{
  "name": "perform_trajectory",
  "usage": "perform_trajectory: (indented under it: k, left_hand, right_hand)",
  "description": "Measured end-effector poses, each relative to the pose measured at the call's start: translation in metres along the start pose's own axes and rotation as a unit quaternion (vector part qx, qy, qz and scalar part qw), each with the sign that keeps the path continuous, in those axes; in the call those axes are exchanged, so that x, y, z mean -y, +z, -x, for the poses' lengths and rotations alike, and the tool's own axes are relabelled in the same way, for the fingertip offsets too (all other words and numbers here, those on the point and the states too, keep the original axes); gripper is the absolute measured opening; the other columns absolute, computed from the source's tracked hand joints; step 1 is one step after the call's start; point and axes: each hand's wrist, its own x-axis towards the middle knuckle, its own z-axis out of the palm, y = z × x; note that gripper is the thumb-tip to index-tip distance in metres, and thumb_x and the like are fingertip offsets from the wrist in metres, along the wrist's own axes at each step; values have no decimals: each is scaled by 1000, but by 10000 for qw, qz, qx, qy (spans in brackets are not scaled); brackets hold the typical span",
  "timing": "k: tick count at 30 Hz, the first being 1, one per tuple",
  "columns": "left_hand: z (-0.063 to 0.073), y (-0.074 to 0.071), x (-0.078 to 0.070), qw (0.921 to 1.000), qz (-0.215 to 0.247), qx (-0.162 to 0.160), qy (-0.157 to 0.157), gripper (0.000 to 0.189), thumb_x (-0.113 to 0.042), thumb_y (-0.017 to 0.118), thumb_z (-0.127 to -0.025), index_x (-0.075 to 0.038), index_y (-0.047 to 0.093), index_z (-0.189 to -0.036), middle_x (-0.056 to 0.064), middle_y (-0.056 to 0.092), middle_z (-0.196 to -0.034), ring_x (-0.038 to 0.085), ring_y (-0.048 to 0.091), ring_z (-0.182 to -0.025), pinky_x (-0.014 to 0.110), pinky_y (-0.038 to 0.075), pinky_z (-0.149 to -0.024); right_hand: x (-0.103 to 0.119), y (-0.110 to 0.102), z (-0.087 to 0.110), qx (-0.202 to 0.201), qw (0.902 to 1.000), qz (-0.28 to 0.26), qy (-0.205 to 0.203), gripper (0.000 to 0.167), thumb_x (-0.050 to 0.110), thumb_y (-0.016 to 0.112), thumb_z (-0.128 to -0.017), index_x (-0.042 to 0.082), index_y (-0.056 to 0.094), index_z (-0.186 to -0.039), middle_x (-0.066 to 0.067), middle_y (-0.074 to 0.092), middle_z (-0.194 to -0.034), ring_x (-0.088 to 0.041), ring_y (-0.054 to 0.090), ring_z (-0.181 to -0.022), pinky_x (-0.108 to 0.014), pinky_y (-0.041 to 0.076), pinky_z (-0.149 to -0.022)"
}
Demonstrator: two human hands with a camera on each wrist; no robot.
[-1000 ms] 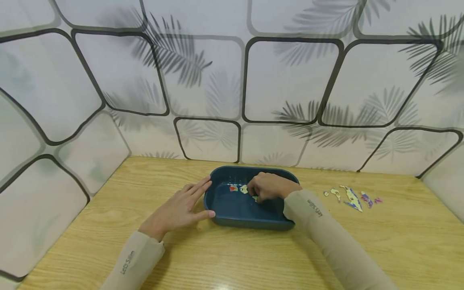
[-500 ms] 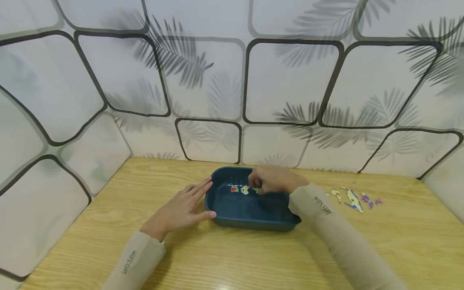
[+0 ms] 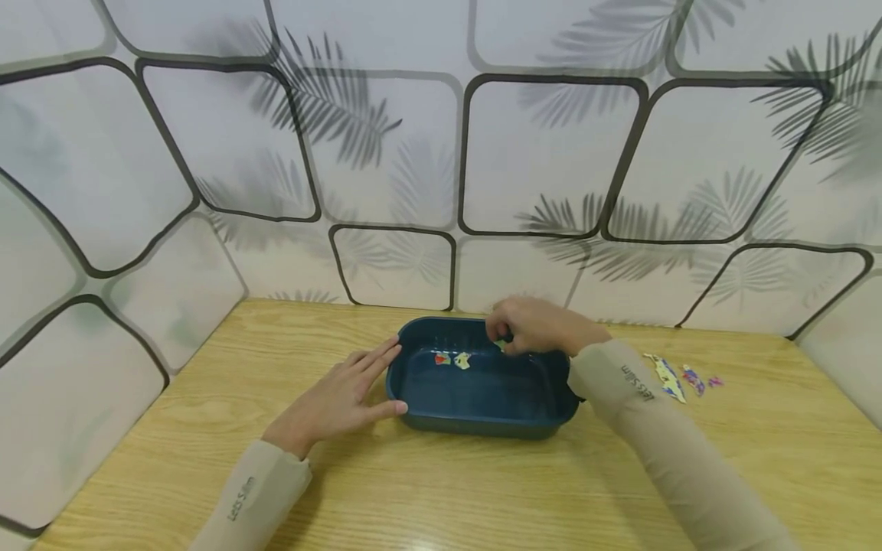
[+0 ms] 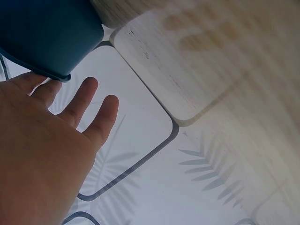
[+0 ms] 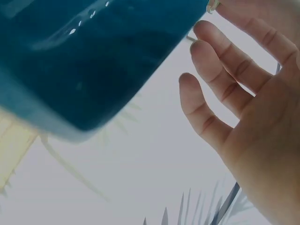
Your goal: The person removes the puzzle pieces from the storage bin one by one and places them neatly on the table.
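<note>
A dark blue plastic tray point(image 3: 475, 425) stands on the wooden table. My left hand point(image 3: 338, 405) lies with straight fingers and thumb against its left end; in the left wrist view, fingertips meet the tray's rim point(image 4: 61, 77). My right hand point(image 3: 540, 325) is over the tray's back right part, pinching a small greenish flat cutout point(image 3: 500, 346) between thumb and index finger. A sliver of that cutout point(image 5: 212, 5) shows at the fingertips in the right wrist view. On the tray floor lie a red and green cutout point(image 3: 442, 359) and a pale yellow cutout point(image 3: 462, 360), side by side.
Right of the tray, on the table point(image 3: 427, 490), lie a long yellow and blue cutout point(image 3: 667, 376), a purple-blue cutout point(image 3: 693, 380) and a small pink one point(image 3: 717, 381). The right sleeve point(image 3: 620, 375) hides some of the table there. A patterned wall point(image 3: 393, 268) rises behind.
My right hand has moved right and toward the tray's back edge, carrying the greenish cutout away from the two on the floor. The left hand has stayed at the tray's left end.
</note>
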Motion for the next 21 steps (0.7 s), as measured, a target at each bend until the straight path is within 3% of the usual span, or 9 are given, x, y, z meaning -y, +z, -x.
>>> perform_trajectory:
  k: [8, 21]
  left_hand:
    - [0, -1, -1, 10000, 22, 0, -17, 87, -54, 61, -98, -2, 29, -160, 10, 20, -168, 39, 39, -138, 64, 32, -109]
    - [0, 0, 0, 10000, 31, -50, -19, 88, -55, 61, -97, -3, 29, -160, 8, 21, -168, 38, 40, -137, 64, 33, -107]
  right_hand:
    - [-12, -4, 14, -180, 9996, 62, -206, 11, 2, 76, -84, 9, 71, -92, 0, 56, -84, -18, 51, -78, -41, 48, -75]
    - [-30, -8, 49, -231, 9996, -131, 132, 11, 3, 76, -89, 10, 71, -96, 1, 61, -93, -22, 58, -86, -44, 52, -76]
